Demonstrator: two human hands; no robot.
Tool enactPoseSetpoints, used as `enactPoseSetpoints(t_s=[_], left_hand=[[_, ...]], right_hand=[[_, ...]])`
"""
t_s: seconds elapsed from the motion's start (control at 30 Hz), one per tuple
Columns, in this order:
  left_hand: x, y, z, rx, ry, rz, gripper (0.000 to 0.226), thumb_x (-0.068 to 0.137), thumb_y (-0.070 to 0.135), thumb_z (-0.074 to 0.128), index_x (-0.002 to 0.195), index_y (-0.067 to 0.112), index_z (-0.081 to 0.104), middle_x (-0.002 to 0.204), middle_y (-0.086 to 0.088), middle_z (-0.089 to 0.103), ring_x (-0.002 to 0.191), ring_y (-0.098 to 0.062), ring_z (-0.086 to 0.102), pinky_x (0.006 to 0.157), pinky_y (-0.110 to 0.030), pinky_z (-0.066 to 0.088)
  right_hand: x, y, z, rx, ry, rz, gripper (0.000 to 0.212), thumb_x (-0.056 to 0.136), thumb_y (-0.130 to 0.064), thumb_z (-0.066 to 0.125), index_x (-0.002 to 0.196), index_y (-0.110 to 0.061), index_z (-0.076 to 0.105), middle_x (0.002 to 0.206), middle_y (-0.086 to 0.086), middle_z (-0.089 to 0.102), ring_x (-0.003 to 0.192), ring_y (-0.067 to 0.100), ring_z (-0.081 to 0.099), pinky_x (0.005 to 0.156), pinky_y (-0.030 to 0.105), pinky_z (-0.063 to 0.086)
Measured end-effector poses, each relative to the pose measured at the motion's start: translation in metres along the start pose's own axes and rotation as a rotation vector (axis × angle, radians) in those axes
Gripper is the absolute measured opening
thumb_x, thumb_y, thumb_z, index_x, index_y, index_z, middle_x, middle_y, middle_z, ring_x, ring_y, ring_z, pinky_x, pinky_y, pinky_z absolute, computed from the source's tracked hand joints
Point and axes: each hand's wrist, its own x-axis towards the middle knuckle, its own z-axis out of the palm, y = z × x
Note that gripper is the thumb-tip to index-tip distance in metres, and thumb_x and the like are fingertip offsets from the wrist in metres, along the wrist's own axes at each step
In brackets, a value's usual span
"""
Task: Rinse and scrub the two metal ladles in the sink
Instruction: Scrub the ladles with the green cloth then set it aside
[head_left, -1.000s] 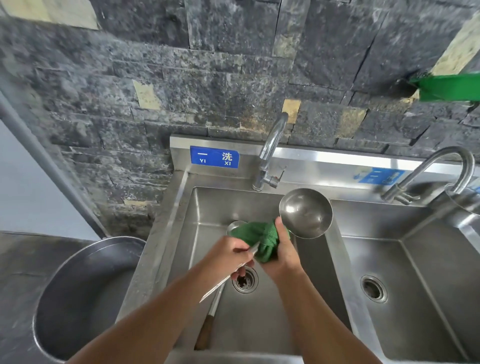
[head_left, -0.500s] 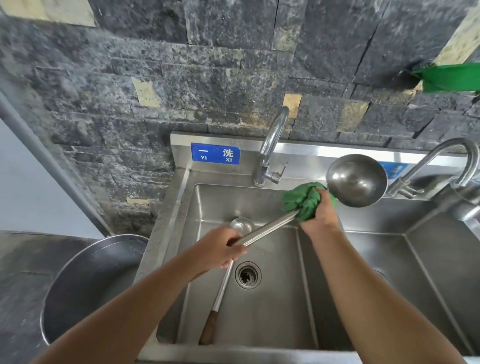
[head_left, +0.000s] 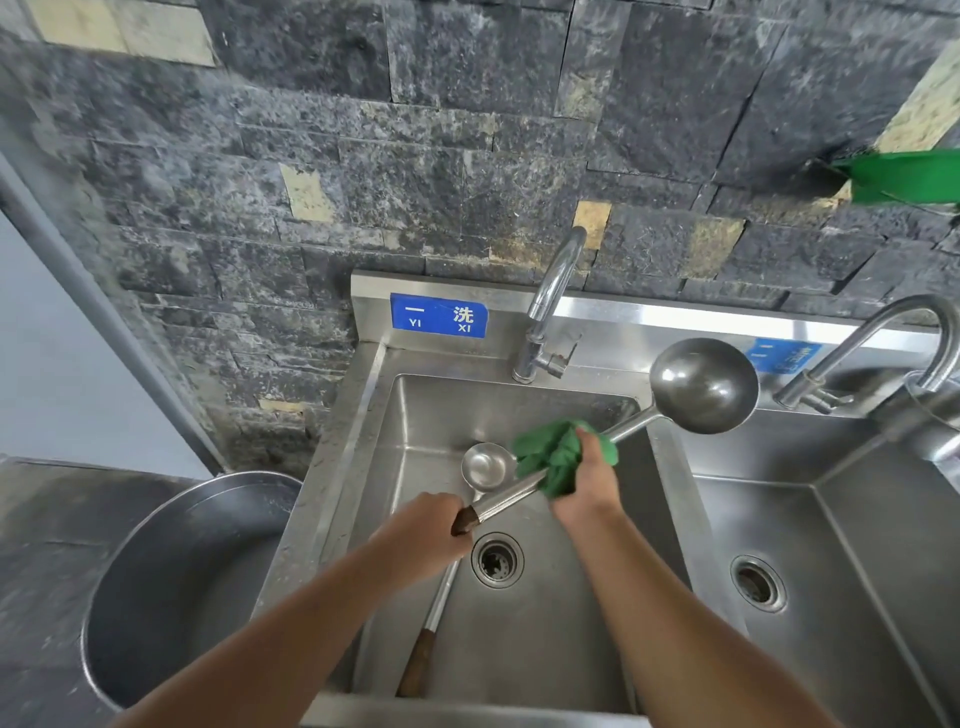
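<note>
A blue rectangular label (head_left: 439, 315) on the steel splashback behind the left basin carries white characters "一 洗" with "YI XI" beneath. A second blue label (head_left: 782, 356) sits further right, partly hidden behind the ladle bowl, and its writing is too blurred to read.

The left hand (head_left: 423, 538) is clenched round the dark brown wooden end of the large round-bowled metal ladle (head_left: 704, 385), holding it up over the stainless steel double sink (head_left: 332, 467). Its shaft slants up and to the right, so the bowl hangs above the divider between the two basins, near the right curved chrome tap (head_left: 883, 343). The right hand (head_left: 584, 483) grasps a crumpled green cloth (head_left: 550, 457), fingers curled, the cloth wrapped about the middle of that shaft.

The smaller metal ladle with a wooden handle tip (head_left: 487, 464) lies in the left basin, bowl up towards the back wall, handle running down past the round drain (head_left: 497, 560) to the front edge. The left chrome tap (head_left: 550, 296) stands behind this basin.

A large round metal tub (head_left: 182, 571) stands just left of the sink. A green object (head_left: 904, 176) juts from the dark stone wall at upper right.
</note>
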Motion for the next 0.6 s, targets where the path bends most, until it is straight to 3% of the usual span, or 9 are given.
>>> enactPoseSetpoints(t_s=[0.07,0.13,0.2,0.3,0.37,0.43,0.6], left_hand=[[-0.001,0.002,0.0,0.019,0.028,-0.006,0.01,0.086,0.024,0.056,0.079,0.018,0.055,0.067,0.004,0.054,0.059,-0.014,0.051,0.054,-0.025,0.041],[0.001,0.002,0.001,0.03,0.052,0.001,0.012,0.086,0.025,0.056,0.075,0.02,0.054,0.067,0.002,0.057,0.057,-0.013,0.053,0.052,-0.024,0.041],[0.006,-0.001,0.002,0.042,0.053,0.013,0.014,0.084,0.035,0.058,0.08,0.021,0.059,0.069,0.003,0.061,0.06,-0.014,0.06,0.055,-0.027,0.051],[0.015,-0.013,0.01,-0.022,0.052,0.034,0.025,0.083,0.044,0.058,0.105,0.031,0.061,0.078,0.008,0.066,0.068,-0.008,0.066,0.068,-0.031,0.06],[0.013,-0.015,0.012,0.068,0.038,-0.007,0.019,0.086,0.039,0.058,0.096,0.024,0.063,0.07,0.007,0.061,0.064,-0.011,0.063,0.063,-0.028,0.058],[0.007,-0.011,0.012,0.106,0.042,-0.014,0.026,0.084,0.043,0.055,0.087,0.018,0.062,0.064,0.005,0.056,0.061,-0.016,0.061,0.058,-0.029,0.053],[0.007,-0.005,-0.005,0.088,0.05,-0.013,0.012,0.089,0.028,0.054,0.083,0.018,0.055,0.074,-0.002,0.062,0.067,-0.02,0.063,0.063,-0.032,0.055]], right_hand=[[-0.01,0.025,0.003,-0.011,-0.031,0.05,0.033,0.091,-0.023,0.068,0.12,-0.009,0.059,0.088,0.009,0.067,0.071,0.026,0.067,0.056,0.039,0.059],[-0.022,0.05,0.008,-0.044,-0.072,0.076,0.031,0.092,-0.02,0.067,0.118,-0.006,0.059,0.083,0.012,0.066,0.065,0.026,0.065,0.054,0.036,0.057],[-0.039,0.074,0.011,-0.068,-0.131,0.09,0.032,0.091,-0.016,0.067,0.118,0.0,0.058,0.094,0.02,0.068,0.075,0.032,0.068,0.063,0.04,0.06],[-0.054,0.096,0.011,-0.117,-0.137,0.083,0.03,0.089,-0.009,0.068,0.117,-0.003,0.058,0.106,0.025,0.069,0.09,0.037,0.069,0.072,0.045,0.061],[-0.053,0.099,0.009,-0.18,-0.121,0.061,0.03,0.087,-0.007,0.071,0.114,-0.002,0.059,0.1,0.025,0.07,0.087,0.038,0.07,0.075,0.051,0.059],[-0.045,0.097,0.01,-0.214,-0.062,0.036,0.029,0.084,-0.008,0.074,0.109,0.0,0.061,0.093,0.023,0.07,0.082,0.037,0.07,0.075,0.053,0.06],[-0.026,0.063,0.027,-0.181,0.04,-0.023,0.014,0.087,-0.01,0.073,0.091,-0.005,0.061,0.087,0.016,0.066,0.078,0.034,0.068,0.083,0.059,0.057]])
